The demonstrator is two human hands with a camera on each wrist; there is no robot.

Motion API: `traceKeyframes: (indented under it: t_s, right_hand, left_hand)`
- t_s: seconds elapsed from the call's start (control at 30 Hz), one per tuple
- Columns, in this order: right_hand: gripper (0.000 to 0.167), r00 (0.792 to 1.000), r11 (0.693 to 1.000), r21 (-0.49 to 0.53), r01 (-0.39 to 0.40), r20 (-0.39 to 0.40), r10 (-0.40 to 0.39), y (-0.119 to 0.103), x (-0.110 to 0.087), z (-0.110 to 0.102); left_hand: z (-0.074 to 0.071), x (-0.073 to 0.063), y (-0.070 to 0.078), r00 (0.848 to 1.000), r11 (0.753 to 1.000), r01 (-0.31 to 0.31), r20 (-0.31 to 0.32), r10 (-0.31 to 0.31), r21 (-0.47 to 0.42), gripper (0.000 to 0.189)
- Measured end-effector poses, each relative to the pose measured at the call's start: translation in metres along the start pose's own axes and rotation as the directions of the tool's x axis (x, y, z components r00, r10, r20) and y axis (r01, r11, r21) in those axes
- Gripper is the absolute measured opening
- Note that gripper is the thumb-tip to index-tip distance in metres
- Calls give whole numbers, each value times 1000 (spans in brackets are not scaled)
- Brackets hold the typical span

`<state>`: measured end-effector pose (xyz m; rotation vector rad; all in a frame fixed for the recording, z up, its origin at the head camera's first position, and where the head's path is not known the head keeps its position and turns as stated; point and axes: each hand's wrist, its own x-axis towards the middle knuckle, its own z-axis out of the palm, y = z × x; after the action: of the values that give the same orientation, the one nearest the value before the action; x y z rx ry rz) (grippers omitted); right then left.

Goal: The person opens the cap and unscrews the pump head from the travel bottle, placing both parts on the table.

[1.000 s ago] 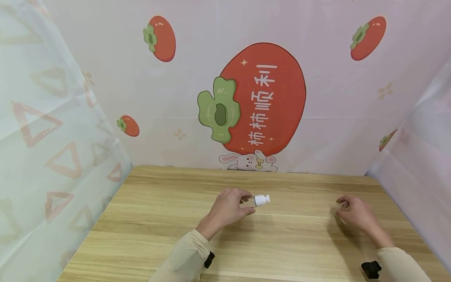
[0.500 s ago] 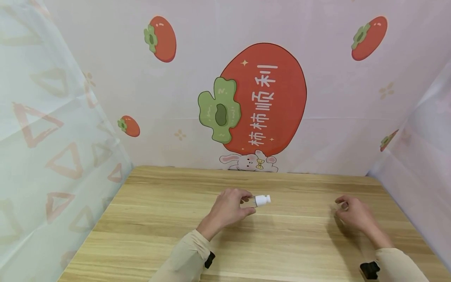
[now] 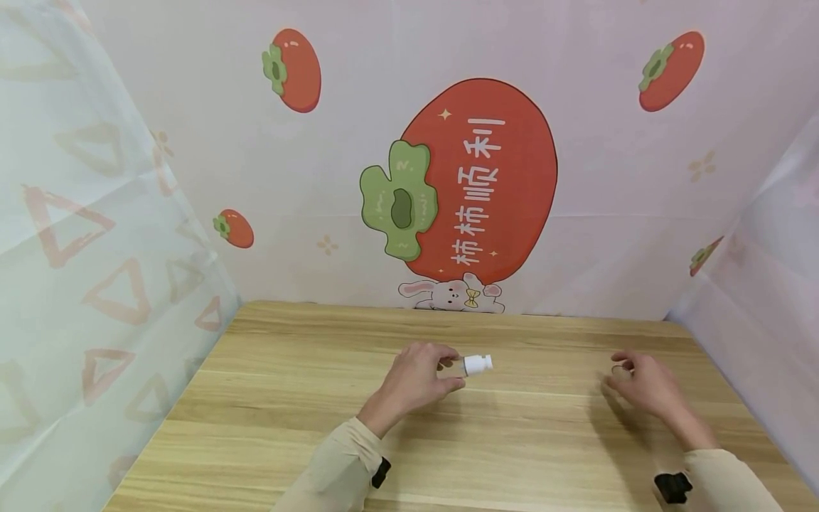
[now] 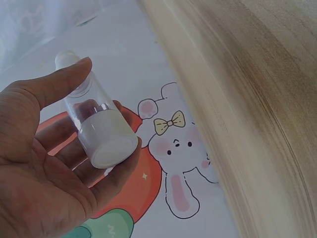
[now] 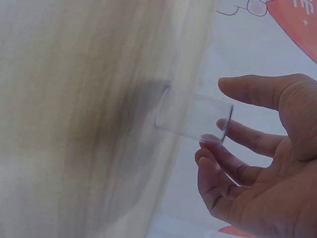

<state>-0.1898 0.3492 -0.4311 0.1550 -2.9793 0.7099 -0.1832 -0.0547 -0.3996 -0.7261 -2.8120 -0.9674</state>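
Observation:
My left hand (image 3: 416, 378) holds a small clear pump bottle (image 3: 475, 365) above the table, tilted nearly flat, its white top pointing right in the head view. The left wrist view shows the thumb across the bottle's neck and the fingers curled behind the bottle (image 4: 106, 139), whose wide lower part is white inside. To the right, my right hand (image 3: 646, 384) holds a clear, see-through cap (image 5: 194, 116) by one end, thumb on one side and fingertips on the other. Its other end sticks out over the table. The two hands are well apart.
A wood-grain table (image 3: 307, 412) lies beneath both hands. Behind it hangs a pale backdrop (image 3: 601, 263) printed with persimmons and a rabbit. Light cloth sides (image 3: 147, 235) stand at left and right.
The clear cap has shifted and turned slightly in my right fingers, which have moved a little. The left hand and the bottle have stayed almost still.

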Motion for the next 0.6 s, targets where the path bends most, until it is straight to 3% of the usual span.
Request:
traceKeyframes:
  t_s: [0.6]
  right_hand:
    - [41, 988, 994, -38, 98, -117, -101, -41, -3, -4]
  left_hand:
    - [3, -1, 1, 1000, 1000, -6, 11, 6, -3, 34]
